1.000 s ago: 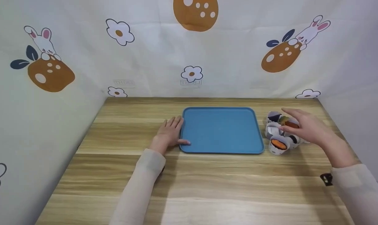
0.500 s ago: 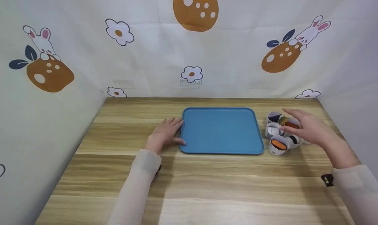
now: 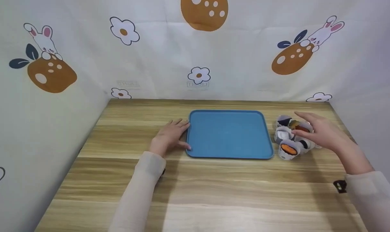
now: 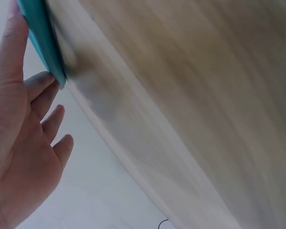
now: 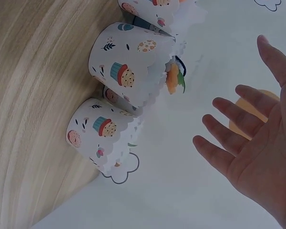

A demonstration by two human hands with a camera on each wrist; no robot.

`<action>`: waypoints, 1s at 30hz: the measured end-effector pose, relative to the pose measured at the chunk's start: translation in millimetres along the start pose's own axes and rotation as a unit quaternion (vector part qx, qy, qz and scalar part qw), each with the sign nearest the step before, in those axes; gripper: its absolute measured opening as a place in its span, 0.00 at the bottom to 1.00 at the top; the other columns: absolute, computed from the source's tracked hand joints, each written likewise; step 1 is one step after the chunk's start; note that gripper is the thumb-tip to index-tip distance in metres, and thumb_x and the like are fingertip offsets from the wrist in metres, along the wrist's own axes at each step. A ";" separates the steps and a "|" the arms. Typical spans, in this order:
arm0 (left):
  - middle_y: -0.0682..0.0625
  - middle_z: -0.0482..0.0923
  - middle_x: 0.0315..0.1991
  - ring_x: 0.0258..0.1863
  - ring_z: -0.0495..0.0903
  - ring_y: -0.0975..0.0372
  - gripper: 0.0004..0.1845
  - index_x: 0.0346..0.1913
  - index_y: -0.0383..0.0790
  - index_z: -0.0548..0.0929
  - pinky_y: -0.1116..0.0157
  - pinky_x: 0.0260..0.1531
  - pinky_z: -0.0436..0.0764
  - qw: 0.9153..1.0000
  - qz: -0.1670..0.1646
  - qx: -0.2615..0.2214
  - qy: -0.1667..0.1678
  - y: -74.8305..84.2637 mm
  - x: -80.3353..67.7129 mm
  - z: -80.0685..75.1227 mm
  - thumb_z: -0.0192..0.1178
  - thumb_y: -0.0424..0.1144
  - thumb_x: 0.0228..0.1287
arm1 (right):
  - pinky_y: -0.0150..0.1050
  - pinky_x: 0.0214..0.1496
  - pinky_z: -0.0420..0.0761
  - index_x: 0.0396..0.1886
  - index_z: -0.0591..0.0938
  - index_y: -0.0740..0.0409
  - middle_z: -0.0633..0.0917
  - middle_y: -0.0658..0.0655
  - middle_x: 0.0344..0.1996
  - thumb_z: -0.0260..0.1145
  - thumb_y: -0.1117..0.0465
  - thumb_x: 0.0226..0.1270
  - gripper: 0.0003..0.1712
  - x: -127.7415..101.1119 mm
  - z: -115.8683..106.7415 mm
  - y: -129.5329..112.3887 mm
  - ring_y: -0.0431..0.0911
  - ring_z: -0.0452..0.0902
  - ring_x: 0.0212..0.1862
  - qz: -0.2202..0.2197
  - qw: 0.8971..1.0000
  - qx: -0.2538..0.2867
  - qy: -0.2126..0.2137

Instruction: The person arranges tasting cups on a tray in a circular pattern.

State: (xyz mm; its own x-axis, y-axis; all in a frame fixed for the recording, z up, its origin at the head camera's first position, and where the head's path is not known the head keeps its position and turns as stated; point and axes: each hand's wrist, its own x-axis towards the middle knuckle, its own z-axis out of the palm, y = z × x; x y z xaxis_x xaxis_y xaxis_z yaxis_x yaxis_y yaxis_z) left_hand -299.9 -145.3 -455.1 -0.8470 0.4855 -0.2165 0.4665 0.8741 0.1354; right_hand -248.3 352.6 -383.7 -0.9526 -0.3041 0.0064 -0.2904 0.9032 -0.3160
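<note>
A blue tray [image 3: 228, 133] lies flat in the middle of the wooden table. My left hand [image 3: 170, 135] rests open on the table against the tray's left edge [image 4: 40, 38], fingers straight [image 4: 43, 90]. Right of the tray stands a cluster of several white paper cupcake cups [image 3: 290, 137], some with orange filling [image 3: 289, 149]. My right hand [image 3: 320, 132] hovers open just above and to the right of the cups, fingers spread [image 5: 229, 143], holding nothing. The cups [image 5: 128, 62] show printed cupcake patterns in the right wrist view.
Cloth walls printed with rabbits and flowers [image 3: 198, 75] close in the table at the back and both sides. Bare wood [image 3: 214, 193] stretches between the tray and the near edge. A small black clip [image 3: 339, 186] sits by my right sleeve.
My left hand has slid slightly left and back along the tray's left edge. My right hand has stayed hovering over the cups, almost unmoved.
</note>
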 end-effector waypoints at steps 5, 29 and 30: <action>0.48 0.51 0.81 0.81 0.47 0.49 0.55 0.79 0.42 0.56 0.46 0.80 0.47 1.000 -0.002 0.012 0.001 -0.9 -0.5 0.4 0.64 0.69 0.55 | 0.73 0.63 0.68 0.78 0.60 0.60 0.65 0.74 0.72 0.62 0.38 0.69 0.47 -1.0 0.9 2.3 0.73 0.62 0.69 0.002 1.000 0.010 -0.004; 0.48 0.49 0.81 0.81 0.47 0.50 0.56 0.79 0.43 0.54 0.47 0.80 0.48 0.999 -0.006 0.033 -0.010 2.5 -0.6 -1.5 0.63 0.69 0.56 | 0.75 0.59 0.68 0.77 0.61 0.59 0.67 0.75 0.70 0.63 0.38 0.69 0.47 -11.7 2.3 20.2 0.75 0.66 0.65 0.018 1.000 -0.014 0.018; 0.48 0.49 0.81 0.81 0.48 0.50 0.55 0.79 0.43 0.55 0.47 0.80 0.49 0.999 -0.006 0.033 -0.009 2.1 -0.8 -1.4 0.63 0.69 0.56 | 0.75 0.59 0.68 0.77 0.60 0.59 0.66 0.75 0.71 0.63 0.38 0.69 0.47 -12.1 2.4 21.3 0.75 0.65 0.65 0.018 1.000 -0.012 0.018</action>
State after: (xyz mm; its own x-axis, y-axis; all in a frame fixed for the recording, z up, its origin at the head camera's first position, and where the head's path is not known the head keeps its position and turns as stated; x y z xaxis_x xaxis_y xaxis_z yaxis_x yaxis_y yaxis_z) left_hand -298.5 -143.9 -453.4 -0.8480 0.4751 -0.2349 0.4728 0.8784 0.0698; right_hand -242.8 374.8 -392.7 -0.9649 -0.2608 0.0297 -0.2578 0.9205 -0.2935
